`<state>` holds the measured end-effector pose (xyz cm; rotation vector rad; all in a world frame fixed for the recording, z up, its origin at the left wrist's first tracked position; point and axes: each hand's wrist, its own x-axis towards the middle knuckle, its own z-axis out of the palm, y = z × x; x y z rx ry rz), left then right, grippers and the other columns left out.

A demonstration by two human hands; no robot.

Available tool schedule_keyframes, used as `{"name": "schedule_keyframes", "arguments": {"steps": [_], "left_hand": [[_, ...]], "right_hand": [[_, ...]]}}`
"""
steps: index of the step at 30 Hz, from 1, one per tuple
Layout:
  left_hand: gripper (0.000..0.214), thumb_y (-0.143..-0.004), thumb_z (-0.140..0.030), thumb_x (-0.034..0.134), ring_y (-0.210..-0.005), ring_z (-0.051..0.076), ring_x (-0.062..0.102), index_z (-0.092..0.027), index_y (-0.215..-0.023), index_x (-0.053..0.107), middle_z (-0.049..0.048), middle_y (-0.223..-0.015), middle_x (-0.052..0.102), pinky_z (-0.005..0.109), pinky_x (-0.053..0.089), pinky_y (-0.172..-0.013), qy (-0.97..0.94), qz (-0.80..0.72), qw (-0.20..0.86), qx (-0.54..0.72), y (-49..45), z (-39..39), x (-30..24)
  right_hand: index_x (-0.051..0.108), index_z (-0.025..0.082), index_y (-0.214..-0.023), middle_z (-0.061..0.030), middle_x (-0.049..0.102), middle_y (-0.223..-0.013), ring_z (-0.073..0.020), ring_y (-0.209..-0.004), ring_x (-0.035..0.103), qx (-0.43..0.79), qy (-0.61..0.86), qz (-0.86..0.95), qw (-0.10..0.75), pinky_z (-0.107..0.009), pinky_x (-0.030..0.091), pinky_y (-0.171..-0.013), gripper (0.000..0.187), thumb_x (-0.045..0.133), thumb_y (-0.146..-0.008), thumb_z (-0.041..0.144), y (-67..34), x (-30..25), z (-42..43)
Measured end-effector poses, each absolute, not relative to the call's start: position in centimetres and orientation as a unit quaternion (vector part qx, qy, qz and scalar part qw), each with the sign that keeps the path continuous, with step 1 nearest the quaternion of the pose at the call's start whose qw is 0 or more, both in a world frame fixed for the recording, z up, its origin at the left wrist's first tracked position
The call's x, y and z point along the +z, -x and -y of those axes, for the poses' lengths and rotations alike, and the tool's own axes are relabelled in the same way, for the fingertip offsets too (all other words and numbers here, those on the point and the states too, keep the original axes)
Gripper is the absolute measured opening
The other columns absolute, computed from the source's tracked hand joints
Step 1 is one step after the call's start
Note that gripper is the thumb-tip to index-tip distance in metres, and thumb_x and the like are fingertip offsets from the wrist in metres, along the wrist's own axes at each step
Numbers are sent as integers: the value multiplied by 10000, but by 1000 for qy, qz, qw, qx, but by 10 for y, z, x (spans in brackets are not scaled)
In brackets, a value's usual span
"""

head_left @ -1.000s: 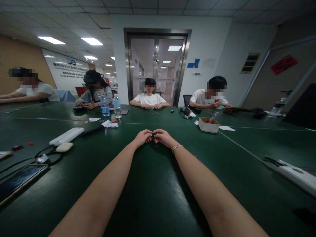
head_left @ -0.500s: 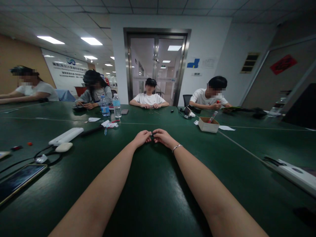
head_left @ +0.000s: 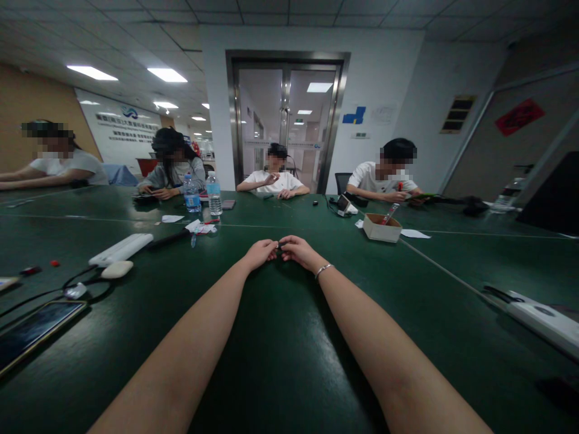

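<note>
Both my arms reach forward over the dark green table [head_left: 280, 337]. My left hand [head_left: 261, 253] is closed, thumb and fingers pinched together at its right tip. Facing it, my right hand [head_left: 298, 252] is closed too and wears a silver bracelet [head_left: 324, 271] at the wrist. Between the two sets of fingertips sits a tiny dark object [head_left: 279, 246] with a pale bit on its left side. It is mostly covered by fingers and too small to name. Both hands seem to touch it, just above or on the tabletop.
To the left lie a phone [head_left: 40, 328], a white device [head_left: 122, 248], a pale rounded case [head_left: 117, 269] and cables. Farther off stand two water bottles [head_left: 214, 194] and a small open box [head_left: 382, 229]. A white power strip [head_left: 543, 319] lies right. Several people sit around the table.
My hands have hardly moved and keep the same pinch. Across the table, the person in the middle has raised one hand toward the chest.
</note>
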<state>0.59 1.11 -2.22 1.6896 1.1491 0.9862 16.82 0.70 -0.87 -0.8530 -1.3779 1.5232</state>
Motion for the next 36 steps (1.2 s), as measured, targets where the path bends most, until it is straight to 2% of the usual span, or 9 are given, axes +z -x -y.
{"name": "schedule_keyframes", "arguments": {"steps": [6,10,18,26,36], "left_hand": [[369,-793,-481,430,-554,97,513,-139,-770,567,20,-656,560,206,403,-501,-690,-479,376,392,-7,-9,-24],[274,-765,-418,510,-525,80,503,-180,-899,515,-12,-702,535,189,396,-463,-677,-471,365,433,-7,-1,-17],[239,-707,-304,594,-540,81,496,-149,-877,532,-6,-690,533,200,395,-480,-671,-447,413,423,-5,-1,-13],[320,-723,-436,564,-545,92,489,-125,-798,550,-8,-605,520,218,389,-503,-670,-455,415,414,-5,-5,-17],[353,-758,-487,498,-515,94,492,-135,-751,529,-9,-583,523,224,393,-498,-671,-469,403,409,-6,-7,-19]], "right_hand": [[532,133,-839,-1,586,-634,-89,-465,571,613,347,555,442,-167,511,-429,182,558,-718,0,-168,-8,-6],[530,128,-835,5,574,-614,-88,-456,566,610,346,557,445,-167,507,-428,181,566,-716,-3,-168,-9,-6],[536,126,-840,3,579,-612,-88,-451,563,610,349,555,445,-165,503,-422,174,553,-723,-2,-168,-8,-6],[529,123,-842,9,576,-592,-88,-448,562,614,344,554,445,-161,496,-418,188,548,-716,-15,-168,-9,-7],[536,126,-838,-9,593,-661,-89,-471,569,616,344,553,443,-166,499,-422,180,551,-722,-11,-168,-7,-5]]}}
